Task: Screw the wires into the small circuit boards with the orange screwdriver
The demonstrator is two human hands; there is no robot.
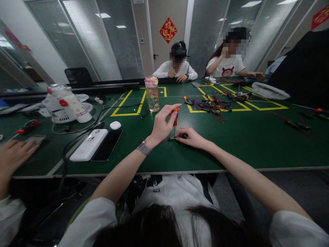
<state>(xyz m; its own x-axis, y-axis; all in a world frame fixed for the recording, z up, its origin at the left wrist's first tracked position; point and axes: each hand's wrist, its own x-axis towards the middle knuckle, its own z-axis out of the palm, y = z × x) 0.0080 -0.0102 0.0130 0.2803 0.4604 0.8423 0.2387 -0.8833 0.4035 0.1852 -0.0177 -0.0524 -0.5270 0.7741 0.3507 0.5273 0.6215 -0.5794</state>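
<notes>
An orange and black screwdriver (175, 117) stands upright, its handle held in the fingers of my left hand (163, 122). Its shaft points down at a small green circuit board (173, 138) lying on the green table (154, 156). My right hand (191, 137) is closed around the board's right end and a small dark part. A red wire runs from the board's left side.
A tangle of wired boards (212, 104) lies beyond my hands. A pink-lidded bottle (152, 96) stands behind. To the left are a phone (107, 145), a white power bank (89, 144), cables and another person's hand (17, 154). Two people sit opposite.
</notes>
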